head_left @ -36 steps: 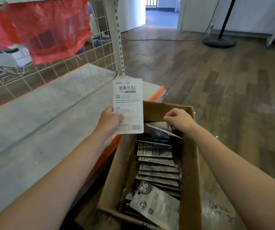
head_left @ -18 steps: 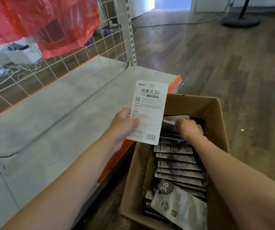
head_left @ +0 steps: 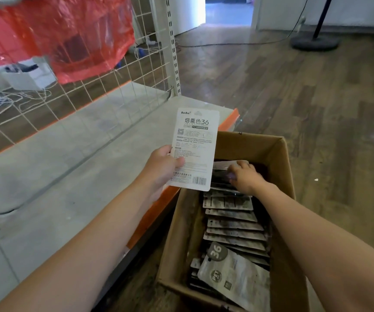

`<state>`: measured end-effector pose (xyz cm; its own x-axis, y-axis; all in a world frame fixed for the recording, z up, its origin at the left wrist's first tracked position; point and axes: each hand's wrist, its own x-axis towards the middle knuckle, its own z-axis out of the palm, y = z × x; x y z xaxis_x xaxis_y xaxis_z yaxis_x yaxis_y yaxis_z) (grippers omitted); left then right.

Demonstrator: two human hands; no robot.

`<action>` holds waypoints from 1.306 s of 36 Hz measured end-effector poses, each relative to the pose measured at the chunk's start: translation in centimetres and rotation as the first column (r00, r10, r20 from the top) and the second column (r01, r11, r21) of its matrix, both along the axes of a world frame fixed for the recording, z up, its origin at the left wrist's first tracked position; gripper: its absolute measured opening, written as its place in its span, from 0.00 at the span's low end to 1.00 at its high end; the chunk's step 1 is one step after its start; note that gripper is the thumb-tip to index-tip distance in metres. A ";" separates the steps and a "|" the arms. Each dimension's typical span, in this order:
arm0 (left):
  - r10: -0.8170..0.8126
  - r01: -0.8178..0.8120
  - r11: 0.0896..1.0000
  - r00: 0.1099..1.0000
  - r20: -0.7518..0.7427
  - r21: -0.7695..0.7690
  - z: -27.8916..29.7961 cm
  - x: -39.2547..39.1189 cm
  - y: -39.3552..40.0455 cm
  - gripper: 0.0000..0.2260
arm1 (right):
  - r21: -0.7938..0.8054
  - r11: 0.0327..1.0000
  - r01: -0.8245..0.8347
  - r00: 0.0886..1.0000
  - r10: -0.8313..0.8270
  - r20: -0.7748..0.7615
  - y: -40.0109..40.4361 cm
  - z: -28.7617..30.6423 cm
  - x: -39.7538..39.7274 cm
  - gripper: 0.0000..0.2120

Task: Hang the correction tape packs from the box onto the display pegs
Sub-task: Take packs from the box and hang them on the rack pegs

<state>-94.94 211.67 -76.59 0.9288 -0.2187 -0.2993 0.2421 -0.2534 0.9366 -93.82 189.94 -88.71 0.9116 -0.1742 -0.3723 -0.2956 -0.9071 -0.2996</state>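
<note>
My left hand (head_left: 162, 167) holds a white correction tape pack (head_left: 194, 149) upright by its lower left edge, printed back facing me, above the box's near-left corner. The open cardboard box (head_left: 278, 158) stands on the floor beside the shelf and holds a row of several packs (head_left: 231, 218) standing on edge, with one pack (head_left: 235, 275) lying face up at the near end. My right hand (head_left: 243, 176) reaches down into the far end of the box, fingers curled over the top packs there; what it grips is partly hidden by the held pack.
A grey shelf base (head_left: 69, 176) with an orange front edge lies to the left, backed by a white wire grid panel (head_left: 91, 91) and a slotted upright (head_left: 172, 46). A red plastic bag (head_left: 69, 37) hangs over the grid. A stand base (head_left: 314, 42) sits on the wooden floor far right.
My right hand has gone from the box's far rim down among the packs. My left hand keeps the same pack upright. The view has tilted and shifted.
</note>
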 end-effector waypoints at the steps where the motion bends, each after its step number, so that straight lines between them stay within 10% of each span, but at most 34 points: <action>1: 0.005 -0.005 1.000 1.000 0.001 -0.002 0.1 0.0 0.4 0.10 | 0.005 1.000 0.011 0.999 -0.011 0.045 0.2 -0.1 0.1 0.22; 7: 0.031 -0.031 0.999 0.999 -0.011 0.007 -0.3 0.4 2.2 0.11 | 0.057 0.995 0.085 0.995 -0.088 0.047 0.7 -1.0 0.8 0.27; 15: 0.026 -0.026 1.000 1.000 -0.013 -0.001 -0.6 1.1 2.5 0.11 | -0.287 0.951 0.116 0.989 -0.136 -0.052 1.2 -1.6 1.6 0.16; 21: 0.015 -0.016 0.998 1.000 -0.019 -0.057 -0.6 1.6 0.7 0.11 | 0.160 0.958 0.236 0.964 -0.252 0.084 -0.4 2.9 0.7 0.13; 29: 0.015 -0.020 0.982 0.999 -0.030 -0.186 0.0 1.4 -3.4 0.11 | 0.650 0.706 0.281 0.841 -0.507 0.188 -3.1 9.7 -4.2 0.11; 47: -0.006 0.010 0.992 1.000 0.028 -0.123 0.8 -0.2 -4.3 0.11 | 0.616 0.746 0.252 0.807 -0.514 0.292 -0.6 9.9 -6.0 0.21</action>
<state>-95.12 207.41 -75.75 0.9344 -0.2597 -0.2439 0.2143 -0.1375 0.9671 -99.78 189.30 -78.83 0.8904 -0.4408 -0.1136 -0.3075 -0.3985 -0.8641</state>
